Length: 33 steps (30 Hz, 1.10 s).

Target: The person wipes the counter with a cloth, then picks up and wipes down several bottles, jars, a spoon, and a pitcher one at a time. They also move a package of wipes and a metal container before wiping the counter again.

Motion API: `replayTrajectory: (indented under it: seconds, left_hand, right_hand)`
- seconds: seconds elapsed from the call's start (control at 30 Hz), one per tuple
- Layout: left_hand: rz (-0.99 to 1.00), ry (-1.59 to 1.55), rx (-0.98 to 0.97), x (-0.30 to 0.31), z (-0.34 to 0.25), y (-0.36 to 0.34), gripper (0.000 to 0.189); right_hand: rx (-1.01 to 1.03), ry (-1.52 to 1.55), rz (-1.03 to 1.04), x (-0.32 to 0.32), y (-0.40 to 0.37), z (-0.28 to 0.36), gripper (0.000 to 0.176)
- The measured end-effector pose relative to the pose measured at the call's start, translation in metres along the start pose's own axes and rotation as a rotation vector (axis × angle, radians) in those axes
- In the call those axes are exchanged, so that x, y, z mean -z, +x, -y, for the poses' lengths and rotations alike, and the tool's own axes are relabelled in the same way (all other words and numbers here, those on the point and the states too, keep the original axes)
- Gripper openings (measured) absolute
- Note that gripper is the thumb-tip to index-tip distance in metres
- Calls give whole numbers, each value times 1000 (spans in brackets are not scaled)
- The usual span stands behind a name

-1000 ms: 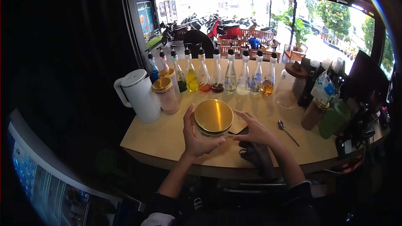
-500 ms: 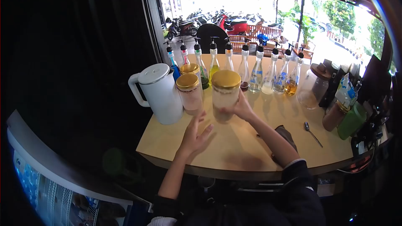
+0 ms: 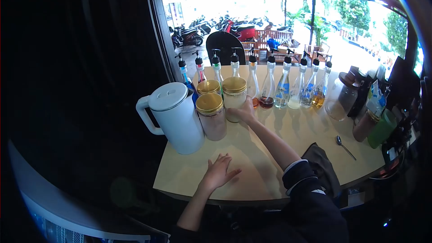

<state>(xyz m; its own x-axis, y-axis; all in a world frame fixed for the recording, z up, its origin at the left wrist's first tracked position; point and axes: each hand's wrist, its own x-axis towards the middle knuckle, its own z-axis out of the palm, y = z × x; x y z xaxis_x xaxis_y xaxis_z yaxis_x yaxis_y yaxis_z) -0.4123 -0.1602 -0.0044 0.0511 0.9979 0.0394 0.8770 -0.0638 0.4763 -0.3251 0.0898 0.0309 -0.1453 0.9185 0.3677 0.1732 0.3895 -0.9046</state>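
My right hand (image 3: 243, 110) grips the lower side of a gold-lidded jar (image 3: 235, 91) with pale contents, which stands upright at the middle left of the table. Close to its left is another gold-lidded jar (image 3: 213, 121) holding a pinkish-brown powder, and behind that a third gold-lidded jar (image 3: 209, 87) shows mostly its lid. My left hand (image 3: 218, 173) hovers low over or rests on the wood near the front edge, fingers apart, holding nothing. A white lidded pitcher (image 3: 174, 119) stands left of the jars.
A row of pump bottles (image 3: 282, 90) lines the table's (image 3: 288, 153) back. A large clear jar (image 3: 338, 101), a green container (image 3: 382, 128) and a spoon (image 3: 345, 147) are on the right. Dark cloth (image 3: 321, 166) lies at the front edge.
My right hand has carried the pale jar back and left, beside the other jars. My left hand has drawn back from the jars toward the front edge. The view has shifted slightly.
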Motion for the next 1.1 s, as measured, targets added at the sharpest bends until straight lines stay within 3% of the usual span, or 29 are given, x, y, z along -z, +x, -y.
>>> replayTrajectory:
  seconds: [0.47, 0.63, 0.67, 0.73, 0.77, 0.8, 0.87, 0.9, 1.0, 1.1]
  left_hand:
    - [55, -21, 8, 9, -4, -2, 88]
    - [14, -7, -4, 4, -2, 0, 77]
    - [34, -11, -25, 3, -2, 1, 77]
    - [-40, 26, -17, 3, -2, 4, 71]
    - [-17, 21, -41, 6, -3, 7, 71]
    - [5, 2, -33, 12, -4, 12, 67]
    - [42, -23, -36, 17, -19, 22, 64]
    - [-25, 60, -93, 19, -30, 26, 61]
    - [-83, 82, -195, 17, -82, 39, 56]
    - [-46, -19, -297, 0, -136, 52, 54]
  right_hand:
    - [20, 48, -10, -19, 4, -31, 103]
    - [216, 107, -27, -20, 8, -62, 100]
    - [204, 93, -50, -10, 2, -58, 100]
    - [174, -291, 36, 18, -20, -33, 85]
    - [198, -198, 123, 35, -32, -24, 51]
    - [179, -212, 102, 57, -43, -16, 51]
    - [258, -108, 377, 97, -64, 3, 27]
    - [264, -94, 337, 118, -81, 19, 18]
    - [243, -371, 475, 197, -118, 44, 21]
    - [199, -777, 441, 272, -161, 48, 28]
